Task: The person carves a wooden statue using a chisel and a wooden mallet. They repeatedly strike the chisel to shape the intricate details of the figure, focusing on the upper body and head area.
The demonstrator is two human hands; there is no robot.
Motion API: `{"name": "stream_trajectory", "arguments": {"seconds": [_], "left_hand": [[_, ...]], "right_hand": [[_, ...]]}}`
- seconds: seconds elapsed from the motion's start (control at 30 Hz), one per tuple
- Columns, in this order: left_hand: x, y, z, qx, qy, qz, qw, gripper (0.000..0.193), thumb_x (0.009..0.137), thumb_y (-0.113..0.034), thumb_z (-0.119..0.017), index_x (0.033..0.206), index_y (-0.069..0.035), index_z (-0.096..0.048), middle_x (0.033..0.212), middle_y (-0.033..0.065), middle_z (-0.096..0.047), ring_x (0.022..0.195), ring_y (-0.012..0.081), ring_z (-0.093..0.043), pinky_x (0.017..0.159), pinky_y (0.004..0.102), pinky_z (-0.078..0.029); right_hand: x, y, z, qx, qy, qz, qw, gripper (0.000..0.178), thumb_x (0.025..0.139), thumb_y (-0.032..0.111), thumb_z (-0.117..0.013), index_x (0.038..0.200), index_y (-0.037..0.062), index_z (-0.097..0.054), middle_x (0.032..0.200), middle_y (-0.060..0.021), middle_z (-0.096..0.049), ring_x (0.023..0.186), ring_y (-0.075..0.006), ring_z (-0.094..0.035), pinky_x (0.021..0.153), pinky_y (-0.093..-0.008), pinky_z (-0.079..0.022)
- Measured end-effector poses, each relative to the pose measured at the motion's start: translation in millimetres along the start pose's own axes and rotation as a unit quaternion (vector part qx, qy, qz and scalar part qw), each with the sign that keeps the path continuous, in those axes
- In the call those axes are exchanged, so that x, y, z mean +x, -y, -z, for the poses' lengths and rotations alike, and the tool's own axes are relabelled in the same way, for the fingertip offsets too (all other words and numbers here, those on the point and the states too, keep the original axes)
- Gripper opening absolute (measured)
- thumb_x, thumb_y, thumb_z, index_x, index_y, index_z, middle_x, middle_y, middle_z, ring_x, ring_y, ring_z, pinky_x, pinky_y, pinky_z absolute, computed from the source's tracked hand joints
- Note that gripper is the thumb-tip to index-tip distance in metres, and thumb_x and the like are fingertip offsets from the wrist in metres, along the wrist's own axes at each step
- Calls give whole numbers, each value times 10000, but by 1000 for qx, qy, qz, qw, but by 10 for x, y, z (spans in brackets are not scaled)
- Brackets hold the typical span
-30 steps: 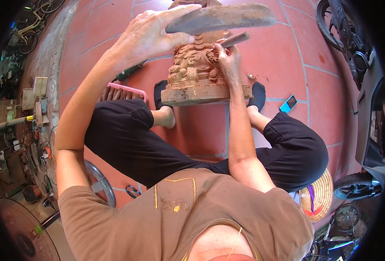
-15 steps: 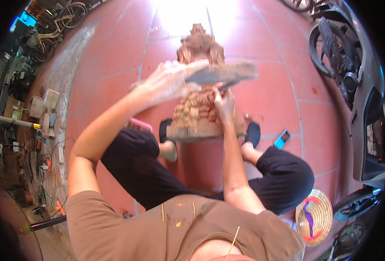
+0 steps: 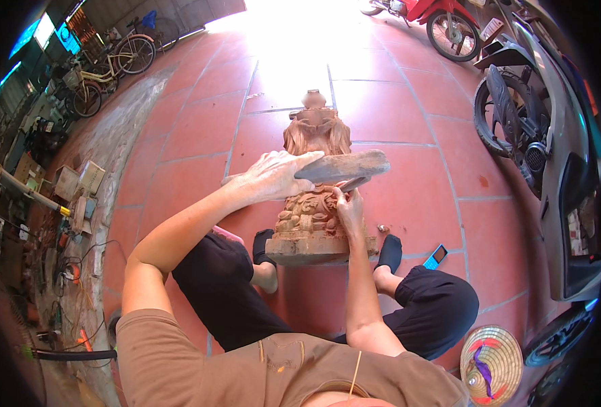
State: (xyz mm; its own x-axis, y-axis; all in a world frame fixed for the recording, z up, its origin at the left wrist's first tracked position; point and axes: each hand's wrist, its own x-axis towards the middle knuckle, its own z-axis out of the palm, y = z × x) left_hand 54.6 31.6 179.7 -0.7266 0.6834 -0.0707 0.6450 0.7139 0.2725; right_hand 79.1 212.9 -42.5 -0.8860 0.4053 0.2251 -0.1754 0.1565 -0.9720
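Note:
A carved brown wooden statue (image 3: 314, 224) rests on the floor between my feet, its broad base (image 3: 317, 249) toward me. My left hand (image 3: 273, 178) is closed round a long, flat wooden club (image 3: 351, 165), held crosswise over the statue's middle. Just below the club, the pinched fingers of my right hand (image 3: 348, 203) grip a short, dark chisel (image 3: 355, 183) against the carving. Its working end is hard to make out. The club hides part of the statue's middle.
Right of the statue, a blue mobile phone (image 3: 436, 256) lies on the red tiles (image 3: 416, 203). A woven conical hat (image 3: 511, 353) is beside my right knee. Motorbikes stand along the right. Bicycles (image 3: 134, 54), boxes (image 3: 80, 178) and cables line the left side.
The view has tilted up, so the statue sits lower in the picture and more of the far floor shows. The club was smeared by motion and is now sharp. Both hands keep their holds.

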Motion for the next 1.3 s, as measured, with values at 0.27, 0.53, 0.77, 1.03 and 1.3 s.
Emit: {"name": "stream_trajectory", "arguments": {"seconds": [0.27, 0.53, 0.77, 1.03, 1.3], "left_hand": [[-82, 184, 68, 3, -42, 9, 999, 684, 796, -358, -710, 1411, -172, -474, 1084, 227, -676, 989, 410, -650, 872, 485, -518], [-190, 369, -30, -109, -61, 22, 992, 629, 809, -362, -723, 1373, -161, -533, 1146, 180, -681, 1075, 338, -649, 947, 454, -491], [-161, 442, -68, -106, -89, -9, 990, 639, 798, -351, -732, 1377, -170, -530, 1110, 172, -694, 1046, 347, -653, 938, 452, -492], [-85, 275, -62, -93, -69, 1, 993, 656, 817, -315, -729, 1419, -207, -494, 1186, 146, -676, 1065, 280, -658, 934, 406, -488], [-2, 69, -117, -57, -70, -5, 996, 651, 817, -273, -722, 1423, -222, -488, 1137, 172, -685, 974, 307, -681, 888, 412, -502]], "right_hand": [[106, -148, 65, 32, 11, -21, 999, 134, 884, 71, -643, 995, 5, -611, 783, -100, -652, 706, -180, -621, 676, -328, -493], [9, -72, 113, 88, 20, -79, 993, 108, 900, 74, -633, 983, 4, -626, 821, -98, -687, 759, -176, -671, 694, -320, -525], [14, -19, 94, 111, 1, -81, 990, 119, 907, 73, -638, 999, -1, -625, 843, -91, -681, 761, -154, -670, 698, -312, -537], [31, -124, 28, 90, 4, -62, 994, 117, 895, 62, -641, 993, 6, -608, 812, -86, -677, 739, -150, -652, 661, -304, -506], [14, 2, -18, -25, 16, 1, 1000, 156, 870, 76, -678, 991, 4, -609, 834, -122, -677, 755, -231, -659, 692, -362, -496]]}}
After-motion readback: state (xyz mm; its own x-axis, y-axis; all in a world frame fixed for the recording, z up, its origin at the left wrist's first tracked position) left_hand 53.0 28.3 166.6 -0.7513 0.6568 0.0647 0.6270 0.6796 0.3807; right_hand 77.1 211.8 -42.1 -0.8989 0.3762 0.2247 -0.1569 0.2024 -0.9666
